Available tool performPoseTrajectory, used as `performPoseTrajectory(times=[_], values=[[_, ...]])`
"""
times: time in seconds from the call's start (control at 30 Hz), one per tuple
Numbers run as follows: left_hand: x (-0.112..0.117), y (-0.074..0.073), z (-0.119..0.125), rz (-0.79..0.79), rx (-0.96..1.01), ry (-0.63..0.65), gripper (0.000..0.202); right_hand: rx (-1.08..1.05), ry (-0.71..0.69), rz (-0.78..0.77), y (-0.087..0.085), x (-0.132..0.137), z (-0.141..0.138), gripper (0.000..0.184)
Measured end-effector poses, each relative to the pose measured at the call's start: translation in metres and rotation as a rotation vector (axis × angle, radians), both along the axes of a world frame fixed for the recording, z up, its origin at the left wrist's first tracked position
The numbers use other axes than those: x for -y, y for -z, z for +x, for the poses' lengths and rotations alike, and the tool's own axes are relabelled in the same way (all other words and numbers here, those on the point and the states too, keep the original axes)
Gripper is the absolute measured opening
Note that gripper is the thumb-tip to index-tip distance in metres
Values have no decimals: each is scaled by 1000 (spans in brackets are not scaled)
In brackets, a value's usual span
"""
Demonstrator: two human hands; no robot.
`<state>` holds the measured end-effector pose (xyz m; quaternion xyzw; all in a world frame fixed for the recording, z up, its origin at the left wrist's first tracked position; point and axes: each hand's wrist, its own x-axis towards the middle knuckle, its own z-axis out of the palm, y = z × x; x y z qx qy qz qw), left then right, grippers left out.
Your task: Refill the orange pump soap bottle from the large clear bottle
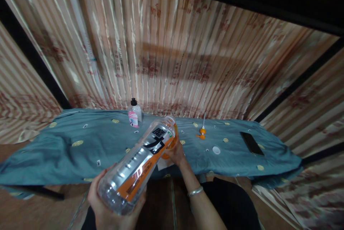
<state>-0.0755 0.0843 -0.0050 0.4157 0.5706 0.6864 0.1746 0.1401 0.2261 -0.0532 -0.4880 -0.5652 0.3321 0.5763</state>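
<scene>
Left hand (110, 215): fingers and thumb wrapped on the base end of a large clear bottle (138, 167), thumb side at left, fingertips showing at right; palm is behind the plastic, wrist cut off by the bottom edge. Right hand (176, 153): closed round an orange container (176, 135), probably a bottle, though the clear one blocks most of it; finger placement is mostly hidden too. Silver bangle (195, 191) on that wrist.

Clear bottle is tilted, base low and near the wearer, open mouth up and to the right, over or right beside the orange container's top; can't tell whether they touch. Label silver and orange, dark lettering, small print unreadable. Contents hard to make out.

Just below the right hand, a pale flat piece (164, 164), mostly covered. All above a teal patterned cloth (67, 162) on the table. Behind, left: pink-labelled bottle (133, 118) with black cap, upright. Right: orange pump head (202, 132) lying with its tube out, then white disc (216, 150), then dark phone (252, 143), screen black. Striped curtain (161, 43) behind; dark clothed knee (228, 201) partly cut off below.
</scene>
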Motion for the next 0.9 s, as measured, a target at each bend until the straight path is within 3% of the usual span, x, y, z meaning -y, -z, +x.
performPoseTrajectory(times=[0.13,0.27,0.4,0.53,0.8,0.9], values=[[3,-9,12,29,-66,-32,104,-21,-28,-5,1,0,-1,78],[7,-19,27,26,74,-36,97,-29,-9,7,5,0,-2,82],[6,-11,14,48,-73,-40,101,-24,-9,5,6,0,-1,92],[8,-3,4,16,-97,-3,103,-63,-32,1,7,1,-1,89],[13,-31,38,25,-24,-105,91,-11,41,-18,10,0,-1,91],[11,-34,39,60,16,-94,90,-38,33,-2,8,1,-2,90]])
